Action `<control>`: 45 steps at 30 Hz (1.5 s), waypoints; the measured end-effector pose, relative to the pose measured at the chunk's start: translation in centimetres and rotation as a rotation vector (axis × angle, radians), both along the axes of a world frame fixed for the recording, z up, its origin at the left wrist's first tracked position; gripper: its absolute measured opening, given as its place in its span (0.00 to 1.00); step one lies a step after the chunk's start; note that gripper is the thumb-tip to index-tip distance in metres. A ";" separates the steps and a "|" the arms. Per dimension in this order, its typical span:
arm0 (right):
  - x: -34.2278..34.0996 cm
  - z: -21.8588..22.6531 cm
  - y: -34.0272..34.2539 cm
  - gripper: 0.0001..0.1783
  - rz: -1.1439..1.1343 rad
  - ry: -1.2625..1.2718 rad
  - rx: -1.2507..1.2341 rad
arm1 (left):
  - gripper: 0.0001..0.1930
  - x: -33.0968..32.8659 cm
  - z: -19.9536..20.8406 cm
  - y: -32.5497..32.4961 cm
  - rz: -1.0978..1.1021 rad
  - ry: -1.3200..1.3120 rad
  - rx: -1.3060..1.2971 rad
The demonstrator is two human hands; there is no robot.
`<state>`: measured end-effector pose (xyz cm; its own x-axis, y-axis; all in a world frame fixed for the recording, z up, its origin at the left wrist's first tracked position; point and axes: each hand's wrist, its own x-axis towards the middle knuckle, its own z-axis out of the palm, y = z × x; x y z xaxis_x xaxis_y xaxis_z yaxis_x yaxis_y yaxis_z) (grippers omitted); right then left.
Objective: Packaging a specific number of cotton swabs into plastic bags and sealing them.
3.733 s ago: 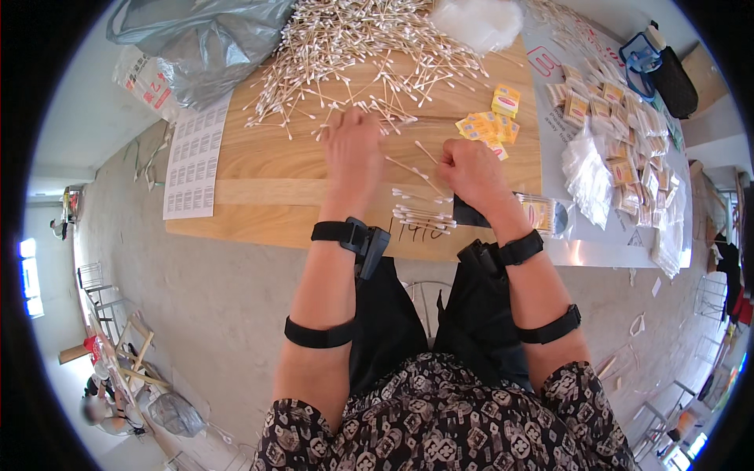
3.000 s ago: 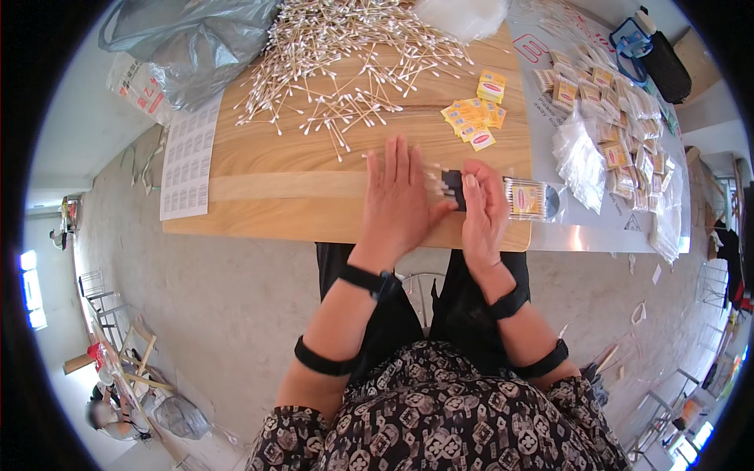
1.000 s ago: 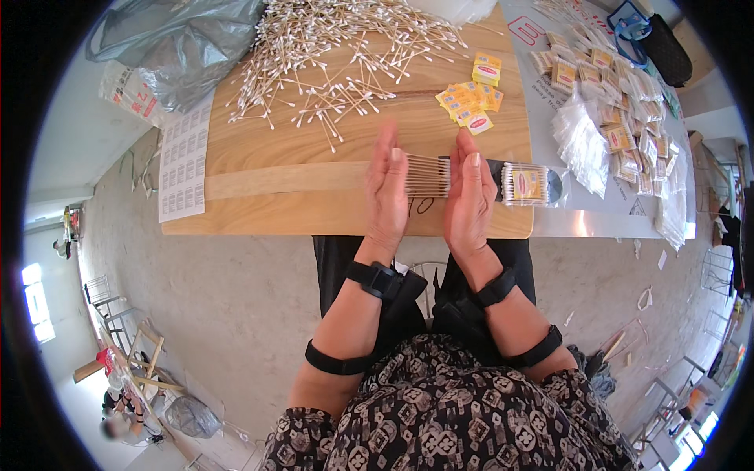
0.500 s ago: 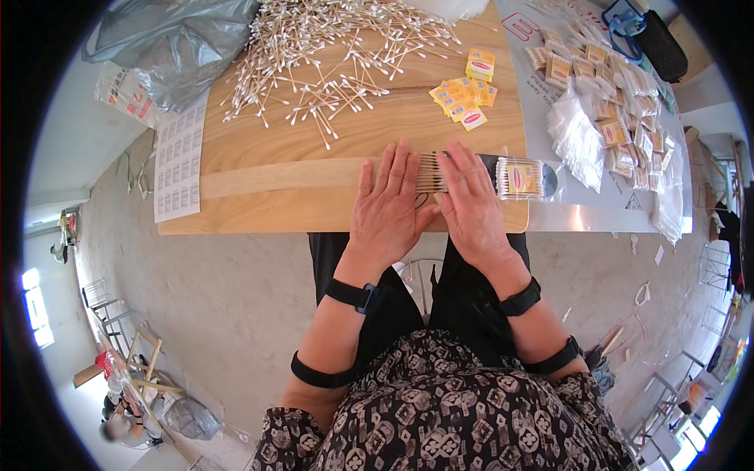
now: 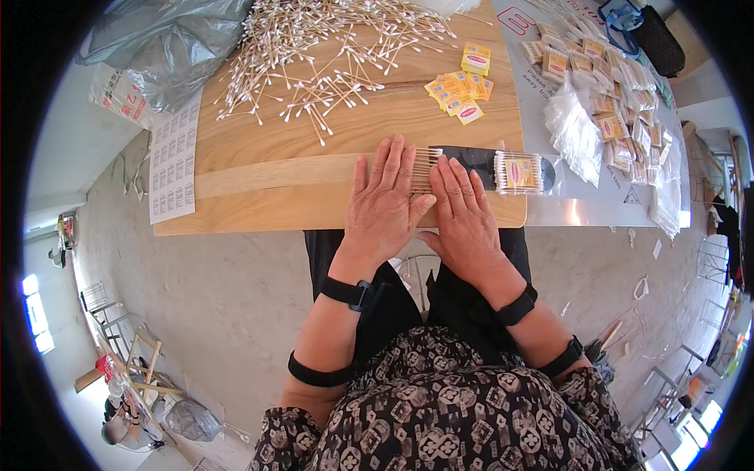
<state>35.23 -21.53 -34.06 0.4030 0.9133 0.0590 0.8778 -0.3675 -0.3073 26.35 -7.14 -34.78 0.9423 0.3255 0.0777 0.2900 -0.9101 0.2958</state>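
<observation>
A row of cotton swabs [image 5: 422, 170] lies side by side near the table's front edge, partly hidden under my hands. My left hand [image 5: 385, 192] rests flat over its left end, fingers stretched out. Over the right end lies my right hand [image 5: 462, 208], also flat, its fingers pointing away from me. Just right of it, on a dark strip [image 5: 470, 159], sits a clear packet of cotton swabs [image 5: 518, 172] with a yellow card inside. Yellow cards [image 5: 459, 94] lie in a small spread beyond my right hand.
A large heap of loose cotton swabs [image 5: 314, 47] covers the far side of the wooden table [image 5: 267, 204]. Filled packets [image 5: 620, 125] and empty clear bags [image 5: 573, 129] pile up at the right. A printed sheet [image 5: 173, 161] and a grey plastic bag [image 5: 169, 59] are at the left.
My right hand has slid slightly nearer to me, and more of the swab row and dark strip shows. The left hand stays almost in place, still flat.
</observation>
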 end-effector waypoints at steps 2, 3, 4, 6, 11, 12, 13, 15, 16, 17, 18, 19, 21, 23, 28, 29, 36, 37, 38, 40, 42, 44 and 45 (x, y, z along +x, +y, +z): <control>-0.2 -0.2 0.3 0.55 -0.013 0.001 0.005 | 0.34 0.1 0.1 -0.1 0.004 -0.009 0.005; -0.3 -0.3 0.3 0.55 -0.026 0.004 0.010 | 0.34 0.0 0.0 -0.2 0.010 -0.016 0.009; -0.1 -0.4 0.4 0.55 -0.027 0.002 0.011 | 0.34 -0.1 0.0 -0.2 0.017 -0.023 0.013; 0.2 -0.5 0.7 0.54 -0.023 -0.034 0.000 | 0.34 -0.2 0.1 -0.1 0.002 -0.033 0.004; 0.9 0.1 0.3 0.53 -0.039 0.256 0.184 | 0.32 -0.1 -0.4 0.7 0.025 -0.183 -0.278; 0.9 0.1 0.4 0.54 -0.067 0.394 0.307 | 0.31 0.0 -0.6 0.9 0.081 -0.350 -0.438; 1.0 0.1 0.7 0.54 -0.062 0.396 0.309 | 0.31 0.1 -0.8 1.1 0.137 -0.518 -0.597; 1.7 0.0 1.3 0.48 -0.050 0.647 0.591 | 0.31 0.8 -1.3 1.3 0.160 -0.570 -0.684; 1.9 -0.3 1.8 0.48 -0.050 0.645 0.591 | 0.31 1.5 -1.5 1.2 0.179 -0.620 -0.775; 2.0 -0.7 2.7 0.43 -0.130 0.801 0.734 | 0.31 2.1 -1.7 1.1 0.199 -0.670 -0.866; 1.9 -1.0 3.5 0.39 -0.214 0.958 0.877 | 0.31 2.7 -1.9 1.0 0.218 -0.718 -0.957; 1.8 -1.2 4.2 0.39 -0.215 0.958 0.877 | 0.31 3.3 -2.1 0.8 0.238 -0.766 -1.048; 1.6 -1.7 4.9 0.31 -0.324 1.180 0.886 | 0.31 4.0 -2.3 0.6 0.278 -0.860 -1.231; 1.5 -2.7 4.7 0.30 -0.332 1.166 0.916 | 0.31 4.1 -2.2 0.5 0.297 -0.907 -1.324; 1.9 -1.3 3.4 0.27 -0.337 1.047 0.868 | 0.31 2.3 -0.3 1.1 0.206 -0.659 -0.899; 2.1 -0.7 2.8 0.28 -0.256 0.754 0.718 | 0.32 1.6 0.3 1.3 0.154 -0.521 -0.641; 2.7 -1.6 1.8 0.29 0.062 -0.017 0.283 | 0.37 -0.6 0.4 -0.1 -0.041 -0.006 0.007; 2.7 -1.8 1.7 0.29 0.063 -0.018 0.282 | 0.38 -0.6 0.5 -0.1 -0.040 0.001 0.026; 2.6 -2.0 1.7 0.29 0.052 -0.007 0.295 | 0.38 -0.6 0.5 -0.2 -0.041 -0.001 0.025; 2.6 -2.1 1.8 0.28 0.039 -0.001 0.312 | 0.38 -0.6 0.5 -0.3 -0.040 0.025 0.019; 2.6 -2.2 1.8 0.28 0.040 -0.004 0.321 | 0.38 -0.5 0.4 -0.2 -0.044 0.021 0.016; 2.5 -2.2 1.7 0.29 0.043 0.000 0.296 | 0.38 -0.7 0.3 -0.2 -0.048 0.020 0.012; 2.4 -1.9 1.7 0.31 0.046 0.006 0.270 | 0.38 -0.7 0.2 -0.1 -0.049 0.015 0.011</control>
